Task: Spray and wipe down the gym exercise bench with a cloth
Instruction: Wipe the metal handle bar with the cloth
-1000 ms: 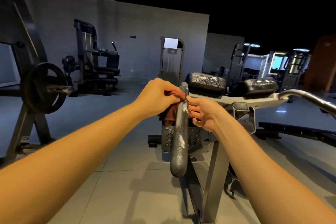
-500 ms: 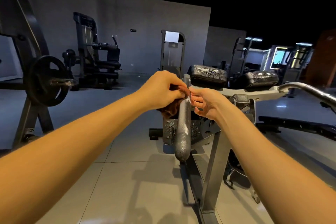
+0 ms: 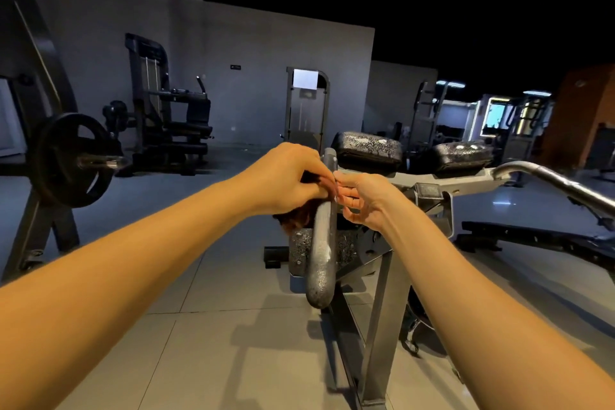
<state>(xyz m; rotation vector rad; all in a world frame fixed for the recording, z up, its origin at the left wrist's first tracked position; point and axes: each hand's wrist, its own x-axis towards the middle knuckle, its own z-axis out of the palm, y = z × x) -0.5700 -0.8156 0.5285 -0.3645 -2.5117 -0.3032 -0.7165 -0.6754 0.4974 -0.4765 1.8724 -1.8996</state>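
Observation:
A grey metal handle bar (image 3: 321, 256) of the exercise machine points toward me, speckled with spray droplets. My left hand (image 3: 288, 181) grips a brown cloth (image 3: 296, 218) against the bar's upper left side; the cloth hangs out below the fist. My right hand (image 3: 361, 200) is at the bar's right side, its fingertips pinching the cloth's edge at the bar. Two black pads (image 3: 367, 146), (image 3: 462, 155), wet with droplets, sit behind the hands on the grey frame (image 3: 389, 309). No spray bottle is in view.
A second curved handle bar (image 3: 559, 185) reaches out at the right. A black weight plate on a rack (image 3: 71, 160) stands at the left. Other gym machines (image 3: 166, 113) line the far wall. A low black bench (image 3: 539, 238) lies on the tiled floor at right.
Both hands have stayed at the top of the bar. My fingers have drawn closer together over the cloth, and the view has shifted slightly.

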